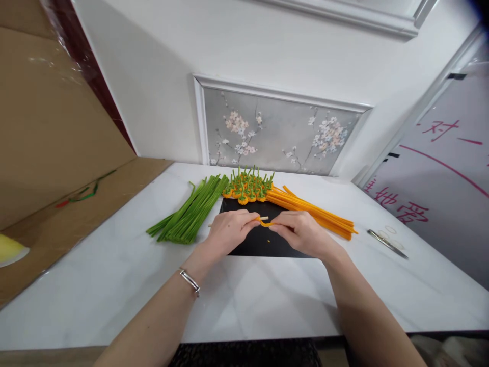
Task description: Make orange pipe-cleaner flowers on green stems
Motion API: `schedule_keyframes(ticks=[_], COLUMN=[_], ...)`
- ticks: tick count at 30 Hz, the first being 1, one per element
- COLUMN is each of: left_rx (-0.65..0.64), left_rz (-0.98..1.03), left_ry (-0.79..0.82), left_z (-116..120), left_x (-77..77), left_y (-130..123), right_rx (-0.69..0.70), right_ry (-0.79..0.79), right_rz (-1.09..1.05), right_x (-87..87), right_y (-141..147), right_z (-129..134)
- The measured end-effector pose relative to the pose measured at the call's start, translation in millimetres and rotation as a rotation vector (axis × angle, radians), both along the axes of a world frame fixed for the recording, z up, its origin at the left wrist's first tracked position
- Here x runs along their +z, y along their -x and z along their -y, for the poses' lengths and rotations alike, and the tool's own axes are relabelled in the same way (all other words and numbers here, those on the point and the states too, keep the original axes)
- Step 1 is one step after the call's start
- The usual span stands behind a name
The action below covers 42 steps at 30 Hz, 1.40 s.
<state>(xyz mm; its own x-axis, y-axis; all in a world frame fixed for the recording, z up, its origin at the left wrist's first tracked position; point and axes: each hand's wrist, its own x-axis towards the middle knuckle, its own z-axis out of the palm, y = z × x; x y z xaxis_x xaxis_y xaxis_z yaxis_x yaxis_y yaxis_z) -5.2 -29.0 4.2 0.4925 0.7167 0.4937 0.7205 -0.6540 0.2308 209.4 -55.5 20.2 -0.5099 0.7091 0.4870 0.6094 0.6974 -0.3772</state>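
Between my two hands runs an orange pipe cleaner, bent near a thin pale wooden stick. My left hand is closed around the stick and pinches one end of the pipe cleaner against it. With thumb and fingers together, my right hand grips the pipe cleaner's other end. Both hands are above a black mat. Just beyond them stand several small orange pumpkin shapes with green stems. To the left lies a bundle of green pipe cleaners, to the right a bundle of orange pipe cleaners.
On the right of the white table lies a slim metal tool near thin pale rings. A framed floral panel is on the wall behind. Cardboard borders the left side, and a whiteboard the right.
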Motion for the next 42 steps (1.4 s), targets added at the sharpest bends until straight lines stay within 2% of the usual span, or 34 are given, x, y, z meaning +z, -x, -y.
schedule_keyframes(ticks=[7,12,17,21,24,28,31,36,42], left_rx=[-0.056,-0.139,-0.212,-0.147,-0.126,-0.123,-0.094,-0.092,-0.187], left_rz=[-0.051,-0.036,0.026,0.159,0.185,0.148,0.135,0.138,0.172], left_ry=[0.001,-0.034,-0.073,-0.046,-0.036,-0.025,-0.006,0.021,0.099], left_z=[2,5,8,8,7,7,8,9,7], left_x=[-0.6,-0.5,-0.9,-2.1,-1.7,2.1,5.4,6.1,5.7], left_y=[-6,-9,-13,-14,-13,-11,-11,-11,-12], right_rx=[-0.076,-0.158,-0.224,-0.232,-0.161,-0.040,-0.005,-0.024,-0.055], right_ry=[-0.086,-0.079,0.051,0.189,0.240,0.123,0.038,0.062,-0.021], right_rz=[-0.204,-0.276,-0.154,-0.027,0.024,-0.042,-0.128,-0.108,-0.078], right_x=[-1.6,-7.6,-13.9,-13.7,-14.4,-14.5,-10.3,-6.7,-12.9], right_y=[-1,-2,-3,-2,-3,-6,-6,0,6], right_z=[-8,-18,-23,-20,-19,-19,-18,-13,-15])
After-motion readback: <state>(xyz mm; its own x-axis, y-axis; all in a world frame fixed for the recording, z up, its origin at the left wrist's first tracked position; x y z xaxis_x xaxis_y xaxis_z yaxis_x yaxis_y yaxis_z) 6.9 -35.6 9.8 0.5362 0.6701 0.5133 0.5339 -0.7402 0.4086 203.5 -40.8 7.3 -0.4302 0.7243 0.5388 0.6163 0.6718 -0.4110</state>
